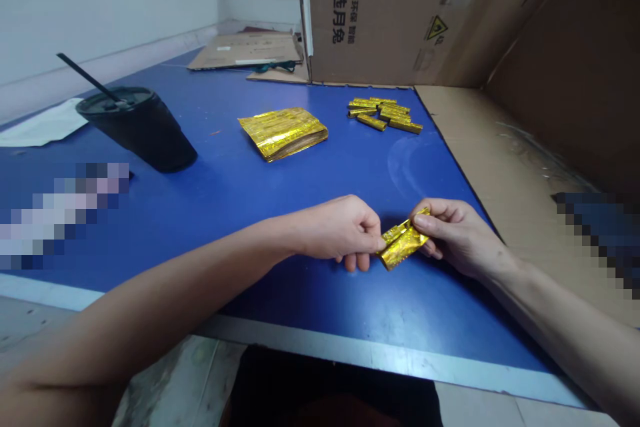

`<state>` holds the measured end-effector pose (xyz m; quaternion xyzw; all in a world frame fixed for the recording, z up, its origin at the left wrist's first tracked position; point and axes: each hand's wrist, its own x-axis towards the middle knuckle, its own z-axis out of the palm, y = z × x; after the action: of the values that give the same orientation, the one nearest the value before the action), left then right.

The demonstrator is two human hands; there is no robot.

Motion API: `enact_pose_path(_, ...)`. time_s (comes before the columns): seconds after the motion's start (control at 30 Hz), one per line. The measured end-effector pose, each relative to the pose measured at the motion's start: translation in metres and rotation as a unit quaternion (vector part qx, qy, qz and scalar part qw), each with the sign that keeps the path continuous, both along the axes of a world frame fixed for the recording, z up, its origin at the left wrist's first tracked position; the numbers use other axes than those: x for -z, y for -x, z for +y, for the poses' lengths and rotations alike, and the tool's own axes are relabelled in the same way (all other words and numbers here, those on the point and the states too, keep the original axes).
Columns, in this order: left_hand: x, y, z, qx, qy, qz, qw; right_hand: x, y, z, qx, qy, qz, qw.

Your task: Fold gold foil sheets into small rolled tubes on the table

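Between my two hands is a folded piece of shiny gold foil paper (404, 245), held above the front right of the blue table. My left hand (345, 230) pinches its left end, with the fingers curled. At its right end, my right hand (450, 230) grips the upper edge, thumb on top. A lengthwise crease runs along the paper. Farther back lies a stack of gold foil sheets (283, 133), its near edge slightly lifted. To the right of that stack is a loose pile of several small folded gold pieces (385, 113).
On the left stands a dark cup (145, 130) with a straw (87, 77). A large cardboard box (380, 20) walls off the back, and cardboard (465, 140) lies along the right side of the blue table (220, 193). Flat cardboard (245, 50) rests at the far left corner.
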<state>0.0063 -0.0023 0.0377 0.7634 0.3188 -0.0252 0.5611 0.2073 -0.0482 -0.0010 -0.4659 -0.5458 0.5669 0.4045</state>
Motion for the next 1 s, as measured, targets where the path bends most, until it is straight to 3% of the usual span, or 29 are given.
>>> enact_pose_path(0.17,0.001,0.001,-0.002,-0.007,-0.073,0.031,0.997,0.0,0.0,-0.001,-0.009,-0.003,-0.02,1.0)
enact_pose_path(0.37,0.007,-0.002,-0.004,-0.002,-0.046,-0.007,0.999,-0.003,0.0,-0.001,-0.019,-0.004,-0.045,0.999)
enact_pose_path(0.53,0.015,-0.006,-0.005,-0.015,0.01,-0.067,0.998,-0.004,0.003,-0.003,-0.068,0.013,-0.067,0.995)
enact_pose_path(0.77,0.02,-0.008,-0.009,-0.041,-0.019,-0.058,0.997,-0.005,0.006,-0.003,-0.08,0.023,-0.073,0.994)
enact_pose_path(0.83,0.019,-0.008,-0.01,-0.039,-0.046,-0.054,0.997,-0.006,0.006,-0.003,-0.079,0.021,-0.087,0.993)
enact_pose_path(1.0,0.016,-0.008,-0.016,-0.041,-0.196,-0.045,0.979,-0.006,0.005,-0.004,-0.077,0.005,-0.125,0.989)
